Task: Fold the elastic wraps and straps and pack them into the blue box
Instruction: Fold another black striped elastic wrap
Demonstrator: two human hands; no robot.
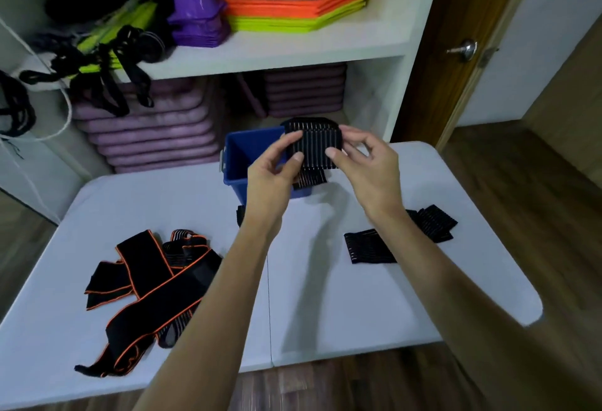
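Both hands are pinching one folded ribbed wrap (314,143) in the air, above the blue box (242,163). Left hand (272,179) is gripping its left edge, thumb on the front face, the other fingers curled behind. Right hand (366,163) is pinching the right edge with the thumb tip on the front; index is curling over the top corner. A short tail of the wrap is hanging below the fold, in front of the box's right side.

The box is sitting open on the far middle of the white folding table (325,296), just behind the hands. Can't tell what's in it.

Left near side of the table: a tangle of orange-edged straps (153,283) is lying unfolded, bands crossing each other, one end trailing toward the near edge. Right side: two folded black wraps (369,247) are lying flat, partly hidden under the right forearm, the farther one overlapping the nearer. A small black piece (240,215) is peeking out beside the left wrist, in front of the box.

Behind the table, a white shelf unit (293,52) is holding purple cones (195,9), stacked orange and green flat rings (293,9), and stacked purple mats (153,130) below. Black straps (107,81) are dangling off the shelf edge at left. Wooden door with a metal knob (465,50) at right.
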